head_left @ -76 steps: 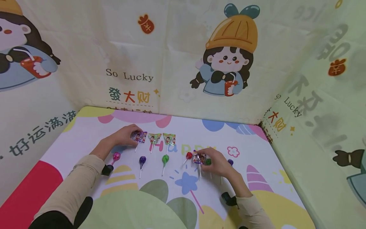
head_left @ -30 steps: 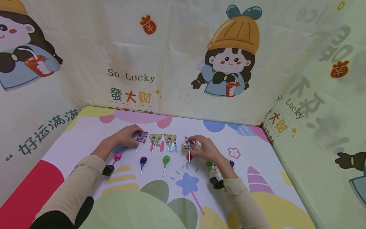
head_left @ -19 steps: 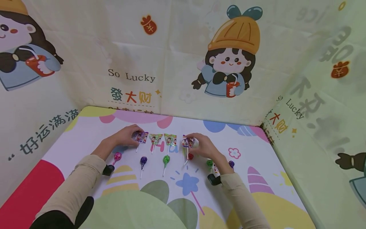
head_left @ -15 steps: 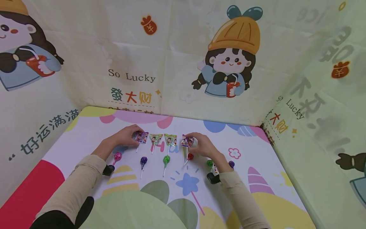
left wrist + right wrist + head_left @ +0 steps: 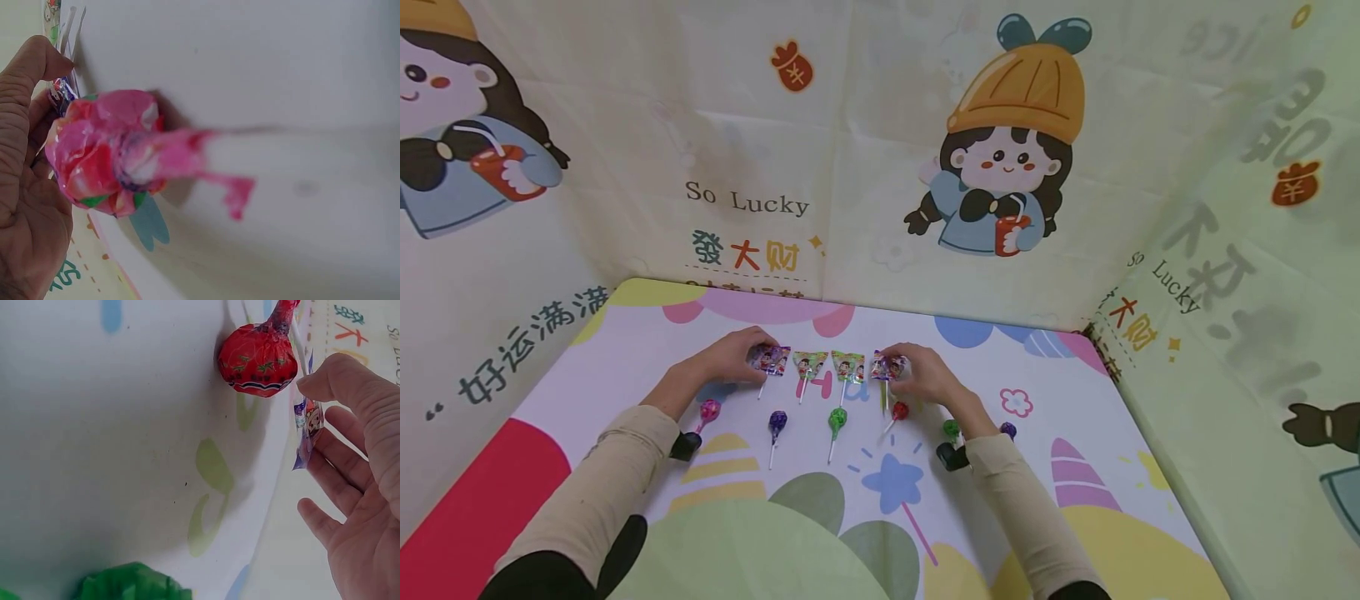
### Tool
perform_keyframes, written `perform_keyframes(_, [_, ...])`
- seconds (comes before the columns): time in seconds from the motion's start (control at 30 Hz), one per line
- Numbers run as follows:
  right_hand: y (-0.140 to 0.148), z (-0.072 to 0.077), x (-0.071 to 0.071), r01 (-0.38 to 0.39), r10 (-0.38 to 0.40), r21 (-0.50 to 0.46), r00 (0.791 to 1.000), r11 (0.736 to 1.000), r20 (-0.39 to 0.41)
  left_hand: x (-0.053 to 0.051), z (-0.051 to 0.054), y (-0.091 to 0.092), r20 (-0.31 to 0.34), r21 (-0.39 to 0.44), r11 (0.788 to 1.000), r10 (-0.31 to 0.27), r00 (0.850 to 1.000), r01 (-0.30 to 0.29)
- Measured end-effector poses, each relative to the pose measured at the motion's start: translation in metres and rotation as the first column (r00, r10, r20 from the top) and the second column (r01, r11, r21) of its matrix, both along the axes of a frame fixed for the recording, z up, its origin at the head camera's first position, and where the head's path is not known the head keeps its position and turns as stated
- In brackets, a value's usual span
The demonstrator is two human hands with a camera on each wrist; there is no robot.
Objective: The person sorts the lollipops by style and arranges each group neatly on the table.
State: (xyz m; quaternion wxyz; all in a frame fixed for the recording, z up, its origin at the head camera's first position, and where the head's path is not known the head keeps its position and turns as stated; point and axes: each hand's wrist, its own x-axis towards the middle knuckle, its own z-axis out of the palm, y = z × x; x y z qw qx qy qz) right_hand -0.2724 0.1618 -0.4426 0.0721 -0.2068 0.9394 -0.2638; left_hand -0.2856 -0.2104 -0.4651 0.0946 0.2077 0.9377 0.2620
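In the head view my left hand (image 5: 730, 357) holds the edge of a purple-wrapped flat lollipop (image 5: 772, 360) at the left end of the upper row. Two green-wrapped flat lollipops (image 5: 810, 365) (image 5: 848, 367) lie beside it. At the row's right end my right hand (image 5: 925, 372) pinches another purple-wrapped lollipop (image 5: 886, 367), its stick pointing down toward me. The right wrist view shows my thumb and fingers around that wrapper (image 5: 309, 422), just past a red ball lollipop (image 5: 257, 361). A pink ball lollipop (image 5: 106, 150) fills the middle of the left wrist view.
Nearer to me lie a purple ball lollipop (image 5: 777, 422), a green one (image 5: 837, 419) and the red one (image 5: 899, 411). Another green one (image 5: 952, 429) and a purple one (image 5: 1008, 430) sit by my right forearm. Printed cloth walls (image 5: 865, 167) stand behind and beside the table.
My right hand has carried the purple-wrapped lollipop left and away from me, from beside the right-hand green ball lollipop to the upper row. My left hand has stayed in place.
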Motion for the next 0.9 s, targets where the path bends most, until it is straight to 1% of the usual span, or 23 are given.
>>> perform_keyframes(0.27, [-0.005, 0.000, -0.006, -0.039, 0.039, 0.060, 0.999, 0.997, -0.003, -0.001, -0.001, -0.001, 0.005, 0.000, 1.000, 0.008, 1.000, -0.008])
perform_keyframes(0.4, [-0.007, -0.002, -0.009, -0.043, 0.043, 0.079, 0.999, 0.996, -0.002, -0.001, -0.001, -0.002, -0.001, -0.001, 1.000, 0.005, 1.000, -0.005])
perform_keyframes(0.77, [-0.011, -0.009, -0.013, -0.045, 0.043, 0.100, 0.999, 0.994, 0.024, 0.000, 0.000, 0.000, 0.008, -0.002, 1.000, 0.016, 1.000, -0.016])
perform_keyframes(0.9, [-0.011, -0.009, -0.013, -0.054, 0.052, 0.102, 0.998, 0.993, 0.023, 0.001, 0.000, 0.000, 0.004, 0.002, 1.000, 0.013, 1.000, -0.013])
